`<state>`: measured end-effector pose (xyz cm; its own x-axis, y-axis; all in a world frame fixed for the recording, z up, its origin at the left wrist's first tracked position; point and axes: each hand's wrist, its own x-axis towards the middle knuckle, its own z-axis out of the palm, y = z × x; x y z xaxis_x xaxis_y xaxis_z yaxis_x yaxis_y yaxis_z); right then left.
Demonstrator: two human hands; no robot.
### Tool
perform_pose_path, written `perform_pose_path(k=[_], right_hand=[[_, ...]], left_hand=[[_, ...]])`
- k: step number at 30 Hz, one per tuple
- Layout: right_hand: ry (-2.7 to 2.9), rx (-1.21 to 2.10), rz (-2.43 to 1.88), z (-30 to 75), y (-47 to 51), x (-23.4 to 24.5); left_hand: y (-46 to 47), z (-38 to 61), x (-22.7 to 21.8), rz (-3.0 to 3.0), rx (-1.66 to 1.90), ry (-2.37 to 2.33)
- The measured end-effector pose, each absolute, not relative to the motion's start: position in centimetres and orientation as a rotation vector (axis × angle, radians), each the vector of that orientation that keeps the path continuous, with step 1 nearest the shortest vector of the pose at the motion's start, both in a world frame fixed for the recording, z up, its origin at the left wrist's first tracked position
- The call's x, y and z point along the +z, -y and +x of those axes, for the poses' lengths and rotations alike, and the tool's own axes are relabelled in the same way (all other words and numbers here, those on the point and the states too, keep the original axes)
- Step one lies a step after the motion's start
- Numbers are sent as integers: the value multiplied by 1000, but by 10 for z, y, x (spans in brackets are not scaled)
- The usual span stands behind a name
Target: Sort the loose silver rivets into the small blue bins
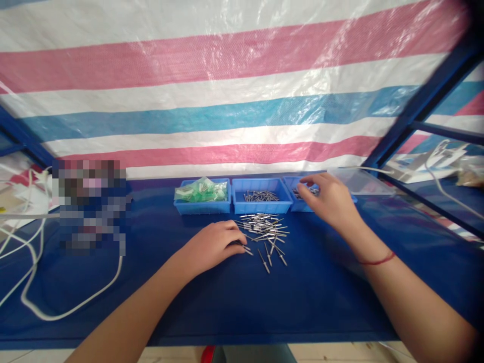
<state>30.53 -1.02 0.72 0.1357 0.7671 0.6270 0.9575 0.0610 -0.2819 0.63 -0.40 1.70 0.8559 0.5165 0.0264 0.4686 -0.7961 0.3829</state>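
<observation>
Closest in, the dark blue counter (212,307) carries a few stray rivet-like metal pins (266,266), splayed toward the near edge. Just past them the left hand (217,244) rests at the left side of the loose pile, its fingers curled down over a couple of pins; I cannot tell whether that grip is closed on any of them. The pile itself lies on the counter right in front of the middle tray (262,207), heads and shanks pointing every way. Judging by how things lie, the sorting is partway: a layer of similar pins sits in the middle tray and more show in the right tray (299,204), while a good many remain outside. The right hand (333,199) hovers over the right tray, thumb and fingers apart, hiding much of what it holds. The left tray (204,207) bears a green plastic bag (206,190) that bulges over its rim and would block access there. A clear lid (365,184) lies beyond the right hand; a white cable (53,318) loops at far left, well away from the pins. Behind everything hangs a striped sheet (227,116).
</observation>
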Motion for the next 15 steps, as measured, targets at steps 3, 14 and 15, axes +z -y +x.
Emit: perform_pose_path(k=[3, 14, 15], right_hand=[[1792, -202, -1556, 281, 19, 11], [2355, 355, -1080, 226, 42, 9], [2345, 390, -1065, 225, 42, 8]], left_hand=[[5, 10, 15, 2678, 196, -743], [5, 15, 8, 2665, 451, -842], [6, 16, 8, 2629, 485, -833]])
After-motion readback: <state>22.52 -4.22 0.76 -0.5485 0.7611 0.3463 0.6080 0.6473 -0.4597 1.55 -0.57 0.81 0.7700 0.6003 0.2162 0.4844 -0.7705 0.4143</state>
